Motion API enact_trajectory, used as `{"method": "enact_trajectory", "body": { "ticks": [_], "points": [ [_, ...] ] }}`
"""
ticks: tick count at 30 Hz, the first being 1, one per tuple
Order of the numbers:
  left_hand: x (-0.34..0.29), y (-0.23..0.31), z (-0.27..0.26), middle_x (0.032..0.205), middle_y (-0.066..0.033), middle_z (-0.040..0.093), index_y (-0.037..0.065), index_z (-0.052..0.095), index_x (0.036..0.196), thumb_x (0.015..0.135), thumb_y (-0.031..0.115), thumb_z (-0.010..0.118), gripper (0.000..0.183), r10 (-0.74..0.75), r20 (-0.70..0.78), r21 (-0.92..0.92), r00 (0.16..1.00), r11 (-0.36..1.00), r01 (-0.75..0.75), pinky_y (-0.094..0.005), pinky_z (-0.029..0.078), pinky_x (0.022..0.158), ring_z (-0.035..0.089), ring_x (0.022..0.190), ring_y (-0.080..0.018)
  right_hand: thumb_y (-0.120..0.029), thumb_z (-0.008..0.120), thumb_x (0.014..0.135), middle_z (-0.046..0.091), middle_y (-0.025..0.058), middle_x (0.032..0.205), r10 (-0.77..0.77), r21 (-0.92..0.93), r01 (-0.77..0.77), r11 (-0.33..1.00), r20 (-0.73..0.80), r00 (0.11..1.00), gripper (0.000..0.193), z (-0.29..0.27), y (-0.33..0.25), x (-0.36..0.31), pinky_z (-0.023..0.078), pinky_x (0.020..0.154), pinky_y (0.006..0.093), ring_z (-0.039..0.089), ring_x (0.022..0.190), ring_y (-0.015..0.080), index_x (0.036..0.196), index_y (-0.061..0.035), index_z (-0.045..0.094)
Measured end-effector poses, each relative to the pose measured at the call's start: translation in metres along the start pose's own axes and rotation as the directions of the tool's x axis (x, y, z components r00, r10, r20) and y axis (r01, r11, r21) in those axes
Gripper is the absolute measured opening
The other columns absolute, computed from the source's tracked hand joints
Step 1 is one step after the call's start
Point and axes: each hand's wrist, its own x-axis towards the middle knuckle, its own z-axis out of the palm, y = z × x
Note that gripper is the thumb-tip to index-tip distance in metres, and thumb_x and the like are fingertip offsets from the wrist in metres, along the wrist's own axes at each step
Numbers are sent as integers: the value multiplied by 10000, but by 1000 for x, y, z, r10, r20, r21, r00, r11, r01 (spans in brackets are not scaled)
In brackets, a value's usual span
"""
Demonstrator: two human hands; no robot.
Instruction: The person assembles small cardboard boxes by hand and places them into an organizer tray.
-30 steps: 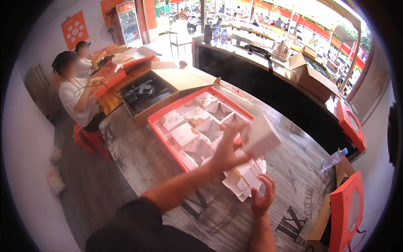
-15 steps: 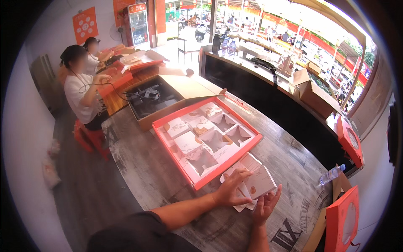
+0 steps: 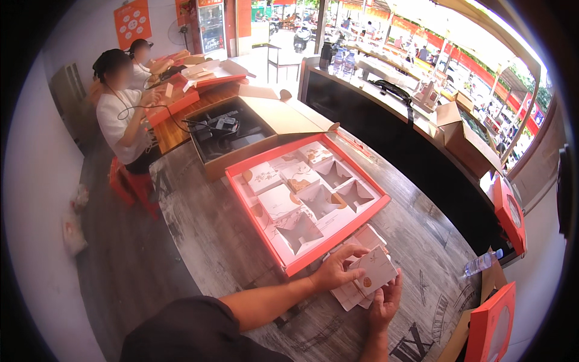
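A small white printed carton (image 3: 375, 269) is between my hands, its broad panel facing up. My left hand (image 3: 341, 268) grips its left side, thumb laid across the panel and fingers curled over the far edge. At its right edge, my right hand (image 3: 386, 298) holds it with the fingers upright and the thumb low. Beneath and beside it lie more white carton pieces (image 3: 348, 294), partly hidden by my hands. Just beyond, a red-rimmed gift box (image 3: 335, 237) holds several small white cartons (image 3: 279, 202) next to open square compartments (image 3: 298, 232).
An open brown cardboard box (image 3: 214, 169) with cables and a dark device stands behind the gift box. At right are a water bottle (image 3: 482, 263) and red boxes with round windows (image 3: 491, 323). Two people (image 3: 117, 114) work at a wooden table on the left.
The carton has turned between my hands, its panel now facing up more squarely. My right fingers have closed in against its edge. The whole view has shifted slightly.
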Motion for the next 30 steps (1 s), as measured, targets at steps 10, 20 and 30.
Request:
{"method": "enact_trajectory", "body": {
  "ticks": [10,20,30],
  "points": [
    [4,0,-5,1286,-94,532,35,572,1178,912,79,668,286,-90,0,-53,996,994,90,-358,537,948,550,1189,-205,92,461,829,472,133,1381,62,29,-63,998,20,998,749,0,-2,1,487,943,329,600,1096,201,1533,7,218],
    [3,-2,-6,1319,-147,554,30,544,1120,947,112,638,214,-105,4,-16,994,994,105,-375,445,1029,528,1207,-205,99,410,844,501,178,1395,69,-10,-68,998,22,997,734,4,-7,0,424,1045,345,550,1223,228,1539,4,192],
    [5,-2,-10,1173,-112,595,-12,480,1188,958,142,637,318,-189,73,-147,979,969,198,-334,491,944,578,1112,-171,47,336,864,533,208,1345,-228,-487,243,839,91,969,638,-15,2,2,380,1083,387,523,1250,257,1492,36,223]
  ]
}}
